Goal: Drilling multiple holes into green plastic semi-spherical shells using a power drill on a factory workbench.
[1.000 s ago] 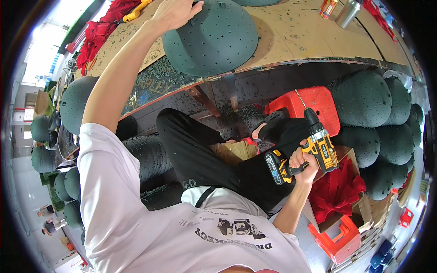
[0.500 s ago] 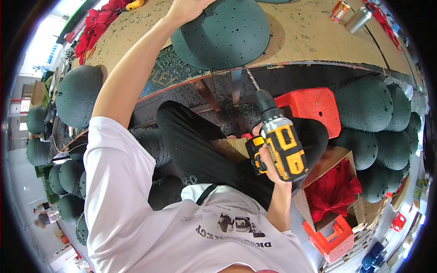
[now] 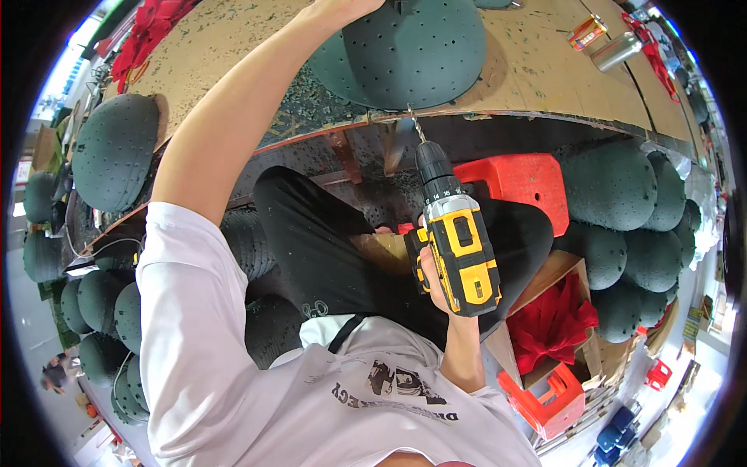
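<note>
Head view: drilling at the workbench edge.
Right hand (image 3: 436, 276) wrapped around yellow drill (image 3: 459, 245), bit up against near edge of plywood table (image 3: 545, 70). Left hand (image 3: 346, 8) pressed flat on dark green dome (image 3: 412, 50), far centre. Red stool (image 3: 517, 183) just right of drill.

The scene is seen from a single fisheye camera worn on the head, directed steeply down over the chest toward the workbench (image 3: 545, 70) edge. The drill (image 3: 459, 241) is viewed very closely, and straight edges are bent near the rim.
</note>
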Tool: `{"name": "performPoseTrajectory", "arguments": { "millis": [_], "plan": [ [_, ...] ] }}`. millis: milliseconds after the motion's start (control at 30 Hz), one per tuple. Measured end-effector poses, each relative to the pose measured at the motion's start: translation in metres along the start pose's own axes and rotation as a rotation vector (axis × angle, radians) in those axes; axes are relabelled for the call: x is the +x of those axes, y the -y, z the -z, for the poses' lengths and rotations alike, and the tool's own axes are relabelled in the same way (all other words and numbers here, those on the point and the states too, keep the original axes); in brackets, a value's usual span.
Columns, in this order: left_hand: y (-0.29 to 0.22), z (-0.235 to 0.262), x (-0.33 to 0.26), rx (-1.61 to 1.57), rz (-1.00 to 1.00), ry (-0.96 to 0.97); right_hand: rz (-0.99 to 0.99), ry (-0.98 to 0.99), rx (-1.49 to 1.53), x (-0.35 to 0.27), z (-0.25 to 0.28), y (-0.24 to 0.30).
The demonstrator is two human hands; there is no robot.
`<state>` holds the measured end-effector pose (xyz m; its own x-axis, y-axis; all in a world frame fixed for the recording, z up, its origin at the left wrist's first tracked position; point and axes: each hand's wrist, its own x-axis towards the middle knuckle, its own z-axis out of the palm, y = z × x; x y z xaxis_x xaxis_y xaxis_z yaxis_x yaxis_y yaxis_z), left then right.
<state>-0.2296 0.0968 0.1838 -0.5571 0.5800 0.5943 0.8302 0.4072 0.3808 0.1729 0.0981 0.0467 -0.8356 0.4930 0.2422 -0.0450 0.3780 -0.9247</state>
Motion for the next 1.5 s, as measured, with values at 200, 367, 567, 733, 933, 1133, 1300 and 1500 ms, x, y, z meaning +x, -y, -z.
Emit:
{"name": "performPoseTrajectory", "arguments": {
  "millis": [200, 367, 567, 733, 933, 1133, 1300, 1500],
  "plan": [
    [-0.006, -0.008, -0.009, -0.046, 0.096, -0.014, 0.134, -0.043, -0.257, 0.013, 0.008, 0.004],
    [-0.007, -0.008, -0.013, -0.088, 0.108, -0.072, 0.354, 0.039, -0.583, 0.027, 0.005, 0.009],
    [-0.002, -0.01, -0.013, -0.108, 0.102, -0.083, 0.322, 0.016, -0.51, 0.036, -0.006, 0.011],
    [0.002, -0.013, -0.013, -0.108, 0.138, -0.056, 0.219, -0.012, -0.392, 0.036, -0.011, 0.013],
    [0.006, -0.017, -0.014, -0.065, 0.091, -0.128, 0.357, -0.052, -0.621, 0.031, -0.016, 0.01],
    [0.008, -0.017, -0.014, -0.089, 0.082, -0.127, 0.283, -0.001, -0.614, 0.028, -0.016, 0.011],
    [0.009, -0.018, -0.015, -0.092, 0.078, -0.139, 0.114, -0.008, -0.439, 0.033, -0.017, 0.02],
    [0.011, -0.02, -0.015, -0.102, 0.068, -0.15, 0.129, 0.029, -0.478, 0.033, -0.017, 0.019]
  ]
}}
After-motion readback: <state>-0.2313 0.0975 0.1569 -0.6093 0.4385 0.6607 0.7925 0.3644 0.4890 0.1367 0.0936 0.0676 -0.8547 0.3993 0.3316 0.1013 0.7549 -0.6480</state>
